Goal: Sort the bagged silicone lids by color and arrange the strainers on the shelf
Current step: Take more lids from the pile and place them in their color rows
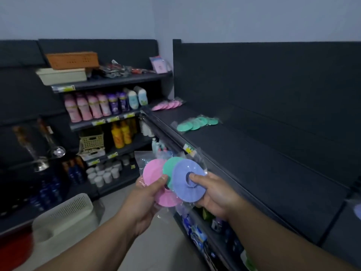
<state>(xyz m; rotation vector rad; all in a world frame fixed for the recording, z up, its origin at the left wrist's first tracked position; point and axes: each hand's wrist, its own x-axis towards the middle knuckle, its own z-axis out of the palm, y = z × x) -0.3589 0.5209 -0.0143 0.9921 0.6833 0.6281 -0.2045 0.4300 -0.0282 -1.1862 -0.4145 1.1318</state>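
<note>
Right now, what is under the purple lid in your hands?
A green lid pokes out from under the purple lid, with pink lids below that. Whether more lie hidden beneath the purple one cannot be seen.

A single wide-angle camera, worn on the head, supplies the view. It faces forward and down. Both forearms enter from the bottom edge. The left hand (148, 194) and right hand (215, 192), gripping the bagged lids (188, 193), sit close to the lens, just below frame centre. The dark shelf (254, 153) runs along the right side and recedes to a corner. The stocked shelf unit (117, 81) stands farther off, at left. The wall (254, 18) fills the upper band, and the floor (168, 239) shows between the forearms.
</note>
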